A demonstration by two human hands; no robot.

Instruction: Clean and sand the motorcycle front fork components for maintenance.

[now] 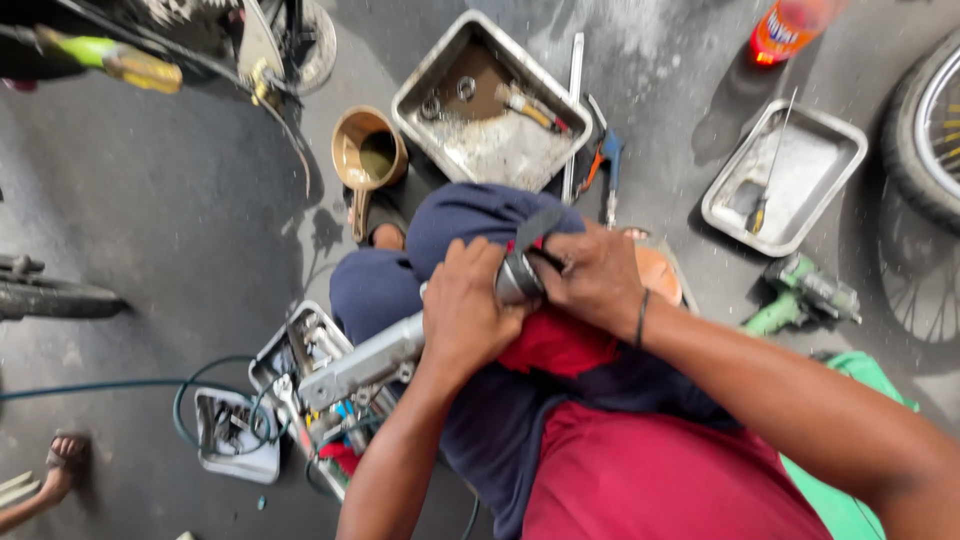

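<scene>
My left hand [465, 310] grips a long grey metal tube part [365, 362] that slants down to the left over my lap. My right hand [595, 275] closes on the tube's upper end [518, 280], holding a red cloth [555, 340] and a dark strap [540, 228] against it. Both hands rest above my knees in dark blue trousers [450, 215]. A black band sits on my right wrist [641, 318].
On the grey floor lie a steel tray with dirty liquid and a brush [490, 100], a brown jug [368, 155], a smaller tray with a screwdriver [785, 175], a green power drill [800, 295], an orange bottle [785, 30], a parts box [300, 360], a wheel [925, 130], another person's foot [62, 462].
</scene>
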